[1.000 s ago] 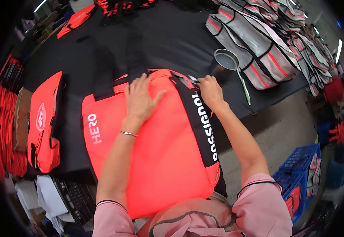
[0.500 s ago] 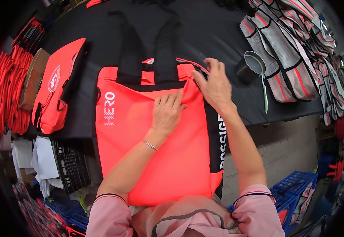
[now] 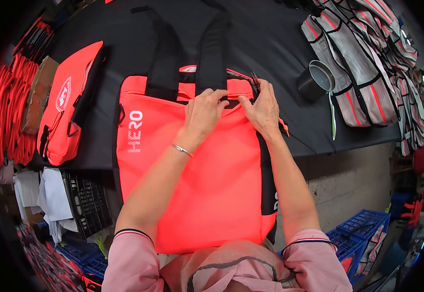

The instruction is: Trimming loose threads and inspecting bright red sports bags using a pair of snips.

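A bright coral backpack (image 3: 207,194) with black sides lies flat in front of me, its black shoulder straps (image 3: 212,51) stretched away over the table. My left hand (image 3: 203,111) pinches the upper edge of its front panel, just below the straps. Close by on the right, my right hand (image 3: 263,108) is closed on the same edge at the top corner. A small dark pointed thing (image 3: 254,79) sticks up by the right fingers; its kind I cannot make out. An orange cord end (image 3: 284,127) pokes out beside the right wrist.
A folded coral bag (image 3: 66,102) lies left, near a cardboard box (image 3: 39,97) and stacked coral pieces (image 3: 12,112). At right stand a dark cup (image 3: 314,82), a green-and-white stick (image 3: 332,117) and grey strap pieces (image 3: 355,68). Below are blue crates (image 3: 360,228) and a black crate (image 3: 89,202).
My left hand has gone from lying on the panel to pinching its upper edge. The right hand has shifted slightly down and left; the dark pointed thing now shows beside it.
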The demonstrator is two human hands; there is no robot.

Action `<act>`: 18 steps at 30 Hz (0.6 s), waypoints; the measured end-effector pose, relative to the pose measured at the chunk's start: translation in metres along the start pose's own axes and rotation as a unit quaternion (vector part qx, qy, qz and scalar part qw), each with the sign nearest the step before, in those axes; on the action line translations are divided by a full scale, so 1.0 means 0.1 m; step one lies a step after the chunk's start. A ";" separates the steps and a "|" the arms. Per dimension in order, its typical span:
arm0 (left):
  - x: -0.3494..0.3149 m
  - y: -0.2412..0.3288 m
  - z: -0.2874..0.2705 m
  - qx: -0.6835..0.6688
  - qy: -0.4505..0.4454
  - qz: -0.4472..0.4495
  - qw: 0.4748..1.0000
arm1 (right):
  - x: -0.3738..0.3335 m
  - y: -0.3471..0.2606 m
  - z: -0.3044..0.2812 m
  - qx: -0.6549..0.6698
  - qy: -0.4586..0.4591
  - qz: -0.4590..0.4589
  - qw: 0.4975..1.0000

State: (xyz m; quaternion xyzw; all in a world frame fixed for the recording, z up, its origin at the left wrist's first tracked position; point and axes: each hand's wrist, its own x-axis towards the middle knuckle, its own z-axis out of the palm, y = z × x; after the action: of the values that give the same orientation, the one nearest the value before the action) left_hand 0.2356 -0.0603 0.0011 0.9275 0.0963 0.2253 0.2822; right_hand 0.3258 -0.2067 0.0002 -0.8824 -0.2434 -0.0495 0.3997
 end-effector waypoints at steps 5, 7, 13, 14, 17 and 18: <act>0.12 -0.05 0.07 0.045 -0.034 0.025 0.998 | -0.01 0.01 0.01 0.015 0.015 -0.001 1.000; 0.17 -0.06 0.09 0.047 -0.039 0.031 0.998 | -0.01 0.01 0.01 0.008 0.011 -0.008 1.000; 0.12 -0.03 0.13 0.119 -0.099 0.036 0.987 | -0.01 0.06 0.00 0.003 0.007 -0.028 1.000; 0.09 -0.05 0.13 0.087 -0.077 0.026 0.993 | -0.02 0.05 0.00 0.004 0.007 -0.027 1.000; -0.02 -0.15 0.13 0.011 -0.031 0.003 0.999 | -0.02 0.02 -0.02 0.017 -0.002 0.001 1.000; -0.05 -0.18 0.15 -0.033 -0.006 -0.008 0.999 | -0.02 0.04 -0.02 0.015 -0.002 -0.010 1.000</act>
State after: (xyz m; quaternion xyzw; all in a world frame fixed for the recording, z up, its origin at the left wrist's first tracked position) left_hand 0.2375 -0.0540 -0.0217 0.9183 0.0945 0.2207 0.3148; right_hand 0.3263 -0.2115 -0.0016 -0.8741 -0.2538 -0.0479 0.4115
